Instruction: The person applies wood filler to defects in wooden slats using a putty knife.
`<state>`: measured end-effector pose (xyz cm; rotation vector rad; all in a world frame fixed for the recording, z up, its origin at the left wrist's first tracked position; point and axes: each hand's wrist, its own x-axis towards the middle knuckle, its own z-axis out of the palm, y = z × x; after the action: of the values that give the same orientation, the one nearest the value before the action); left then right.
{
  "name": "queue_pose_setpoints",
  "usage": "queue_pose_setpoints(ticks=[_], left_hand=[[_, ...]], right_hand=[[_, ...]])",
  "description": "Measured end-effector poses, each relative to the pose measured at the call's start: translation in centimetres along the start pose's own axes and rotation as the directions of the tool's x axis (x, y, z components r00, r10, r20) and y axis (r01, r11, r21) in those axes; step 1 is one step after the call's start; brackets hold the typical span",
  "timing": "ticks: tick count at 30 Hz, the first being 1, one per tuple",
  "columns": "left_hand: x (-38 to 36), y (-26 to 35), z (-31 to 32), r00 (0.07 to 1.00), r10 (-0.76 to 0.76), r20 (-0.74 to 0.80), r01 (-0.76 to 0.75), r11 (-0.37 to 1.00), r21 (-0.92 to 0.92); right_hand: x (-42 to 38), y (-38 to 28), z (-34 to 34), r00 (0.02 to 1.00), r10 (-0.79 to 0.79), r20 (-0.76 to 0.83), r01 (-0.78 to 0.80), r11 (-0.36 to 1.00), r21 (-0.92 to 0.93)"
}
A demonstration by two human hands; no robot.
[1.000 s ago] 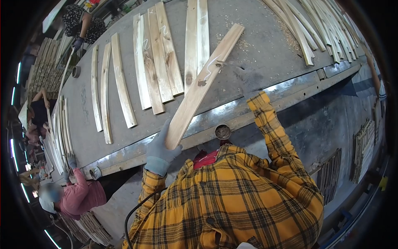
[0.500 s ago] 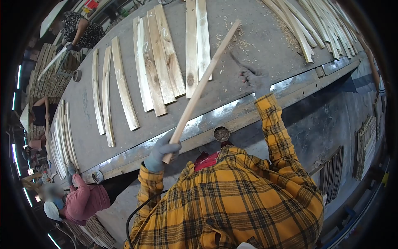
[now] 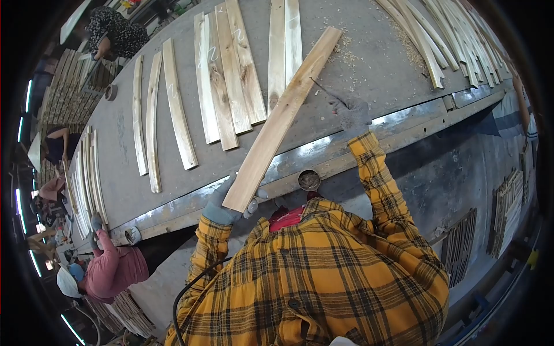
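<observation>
My left hand (image 3: 225, 203), in a grey-blue glove, is wrapped round the lower end of a wooden board (image 3: 283, 118). The board slants up and to the right over the table, its broad face showing. My right hand (image 3: 349, 111), in a greyish glove, is closed on a thin dark tool (image 3: 324, 87), whose tip is at the board's right edge. Pale boards (image 3: 222, 81) with chalk marks lie on the table beyond.
Long strips (image 3: 430, 43) lie at the table's right, near wood shavings (image 3: 407, 46). A round tin (image 3: 309, 180) sits at the metal-trimmed near edge (image 3: 340, 138). A person in pink (image 3: 118, 268) is at the lower left beside narrow strips (image 3: 89, 179).
My left hand has turned the board from its narrow edge to its broad face. The tool in my right hand is now at the board's edge, where before there was a gap.
</observation>
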<state>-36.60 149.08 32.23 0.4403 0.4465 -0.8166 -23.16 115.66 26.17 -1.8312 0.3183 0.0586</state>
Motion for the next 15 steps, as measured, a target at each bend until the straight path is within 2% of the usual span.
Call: queue_pose_setpoints(ticks=[1,2,3,5,6,8,9,11,12,14,15], left_hand=[[0.0,0.0,0.1,1.000,0.000,-0.001,0.000,1.000,-0.003],[0.1,0.0,0.1,1.000,0.001,-0.002,-0.001,1.000,-0.004],[0.2,0.0,0.0,1.000,-0.001,0.021,0.001,1.000,-0.005],[0.4,0.0,0.1,0.999,0.000,0.044,0.000,1.000,-0.008],[0.4,-0.1,0.5,0.999,0.012,0.048,-0.012,1.000,0.011],[0.4,-0.1,0.8,0.998,0.027,0.050,-0.029,0.999,0.029],[0.4,-0.1,0.9,0.998,0.033,0.046,-0.035,0.998,0.045],[0.3,0.0,1.3,0.998,0.042,0.040,-0.044,0.997,0.059],[0.3,-0.1,1.7,0.998,0.064,0.019,-0.066,0.991,0.118],[0.3,-0.2,2.0,0.996,0.086,-0.001,-0.085,0.981,0.177],[0.3,-0.1,2.1,0.996,0.088,-0.003,-0.086,0.977,0.194]], right_hand=[[0.4,0.8,0.3,0.978,-0.206,-0.004,0.206,0.978,-0.024],[0.3,0.4,0.5,0.915,-0.404,-0.003,0.403,0.914,-0.049],[0.1,0.1,0.4,0.915,-0.403,-0.001,0.403,0.914,-0.049],[-1.6,-3.2,0.5,0.919,-0.362,0.155,0.394,0.839,-0.377],[-2.1,-3.4,0.7,0.919,-0.362,0.158,0.395,0.838,-0.376],[-2.9,-3.5,1.1,0.869,-0.433,0.242,0.491,0.683,-0.541],[-3.2,-3.4,1.2,0.867,-0.433,0.246,0.494,0.683,-0.538],[-3.6,-3.0,1.6,0.837,-0.480,0.261,0.517,0.540,-0.664],[-3.9,-2.9,1.9,0.836,-0.480,0.264,0.519,0.539,-0.663],[-4.4,-2.8,2.6,0.833,-0.519,0.193,0.448,0.426,-0.786],[-4.7,-3.0,2.3,0.833,-0.520,0.192,0.447,0.427,-0.786]])
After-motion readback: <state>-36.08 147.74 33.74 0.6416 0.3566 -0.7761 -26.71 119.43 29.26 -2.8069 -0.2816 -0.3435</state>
